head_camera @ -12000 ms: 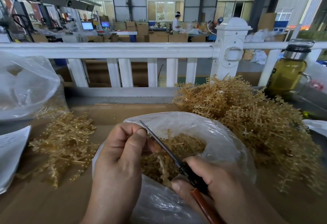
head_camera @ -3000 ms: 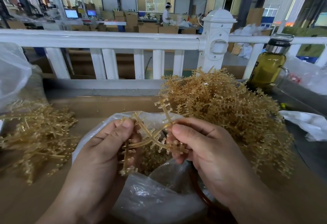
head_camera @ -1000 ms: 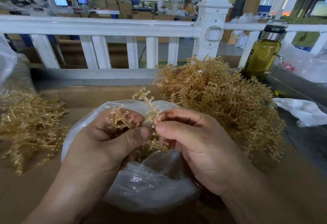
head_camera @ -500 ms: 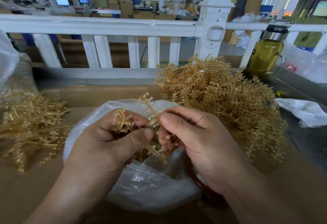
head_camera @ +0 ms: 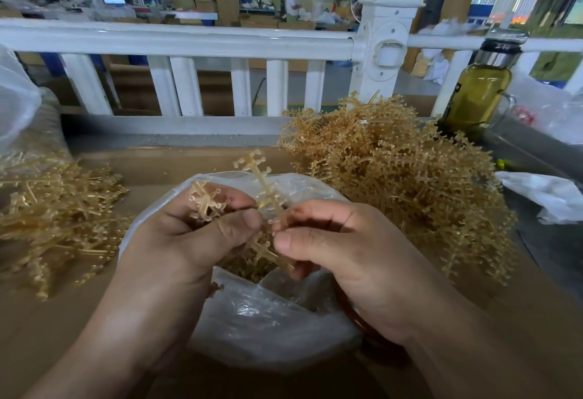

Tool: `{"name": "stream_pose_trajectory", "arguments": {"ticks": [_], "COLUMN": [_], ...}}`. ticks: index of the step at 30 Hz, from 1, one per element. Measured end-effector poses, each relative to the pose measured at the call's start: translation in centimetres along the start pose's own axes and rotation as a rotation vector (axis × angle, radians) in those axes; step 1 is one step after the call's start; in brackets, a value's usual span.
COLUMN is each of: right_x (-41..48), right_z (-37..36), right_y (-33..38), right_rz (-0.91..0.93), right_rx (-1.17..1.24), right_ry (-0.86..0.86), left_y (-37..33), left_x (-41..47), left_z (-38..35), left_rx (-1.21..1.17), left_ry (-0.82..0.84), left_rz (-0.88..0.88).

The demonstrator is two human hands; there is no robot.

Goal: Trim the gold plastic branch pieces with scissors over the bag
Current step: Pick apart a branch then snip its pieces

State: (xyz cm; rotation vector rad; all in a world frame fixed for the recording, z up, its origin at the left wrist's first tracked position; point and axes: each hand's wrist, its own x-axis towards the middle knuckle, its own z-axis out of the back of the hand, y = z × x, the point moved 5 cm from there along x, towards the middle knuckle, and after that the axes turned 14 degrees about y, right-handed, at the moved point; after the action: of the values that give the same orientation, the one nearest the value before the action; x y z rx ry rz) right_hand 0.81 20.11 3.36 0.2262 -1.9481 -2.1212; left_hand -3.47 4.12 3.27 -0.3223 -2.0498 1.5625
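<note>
Twelve seconds ago the scissors were cutting; since then the blades have gone out of sight, and the branch (head_camera: 263,184), spread wide between both hands three seconds ago, is now drawn close between them. The left hand (head_camera: 189,241) has its fingers curled round one sprig of the branch, thumb pressed across the front, and the sprig's knobbed tips stick up past its knuckles. The right hand (head_camera: 353,247) pinches the stem between thumb and forefinger, just beside the left thumb. A second sprig rises upright above the pinch and another runs down under the right thumb. The branch is held over the mouth of the bag (head_camera: 268,319), which lies under both hands with gold trimmings inside it. Of the scissors (head_camera: 358,323) only a red-brown handle loop shows, beneath the heel of the right hand; whether any fingers pass through it I cannot tell. Beyond and to the outer side of the right hand stands a big heap (head_camera: 410,184) of gold branches, touching the bag's far edge. Out past the left hand lies a flatter pile (head_camera: 53,218) of gold stalks. All rest on a brown table (head_camera: 47,319). Far past the heap stands a bottle (head_camera: 479,95) of yellow-green liquid, in front of a white rail (head_camera: 189,42).
</note>
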Motion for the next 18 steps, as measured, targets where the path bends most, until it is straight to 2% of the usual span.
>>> {"name": "stream_pose_trajectory", "arguments": {"ticks": [4,12,18], "right_x": [0.3,0.4,0.3], "right_z": [0.4,-0.1,0.0], "right_y": [-0.1,0.2,-0.1], "right_rz": [0.063,0.102,0.093], "right_rx": [0.1,0.238,0.24], "right_ry": [-0.056,0.033,0.038], "left_y": [0.0,0.5,1.2], "left_x": [0.0,0.1,0.3], "left_z": [-0.7,-0.6,0.2], "left_rx": [-0.123,-0.26,-0.195], "left_ry": [0.037,0.156,0.128], "left_rz": [0.021,0.123,0.166]}}
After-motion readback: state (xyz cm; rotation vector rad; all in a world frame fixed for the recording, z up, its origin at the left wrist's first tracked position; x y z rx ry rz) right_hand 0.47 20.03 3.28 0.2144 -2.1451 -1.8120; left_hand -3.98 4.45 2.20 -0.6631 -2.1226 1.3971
